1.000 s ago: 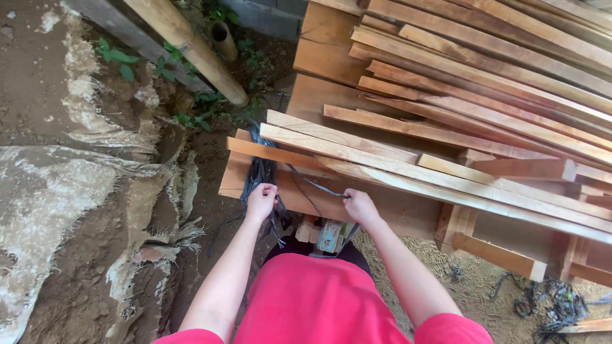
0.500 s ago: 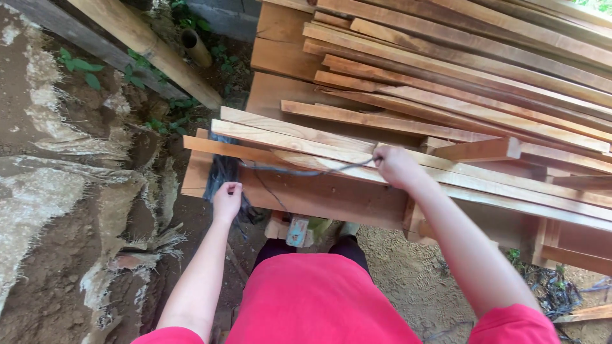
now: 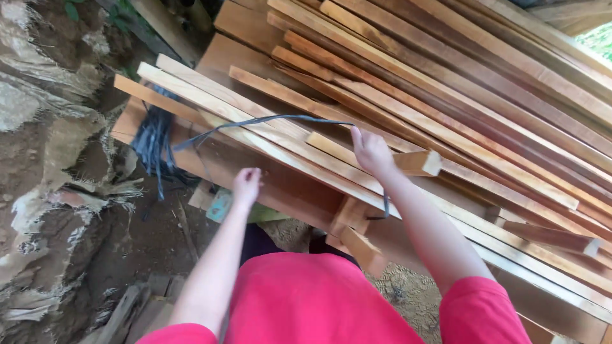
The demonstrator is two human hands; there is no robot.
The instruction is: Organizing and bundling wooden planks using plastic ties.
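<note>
A thin black strap (image 3: 268, 120) runs taut from a dark bundle of straps (image 3: 155, 141) at the left end of the stacked wooden planks (image 3: 446, 121), arcing over the boards to the right hand (image 3: 371, 150). That hand is raised over the planks, fingers closed around the strap, whose loose end hangs below the forearm. The left hand (image 3: 246, 185) is held lower against the stack's front board; it looks loosely curled, but whether it grips anything is hard to tell.
</note>
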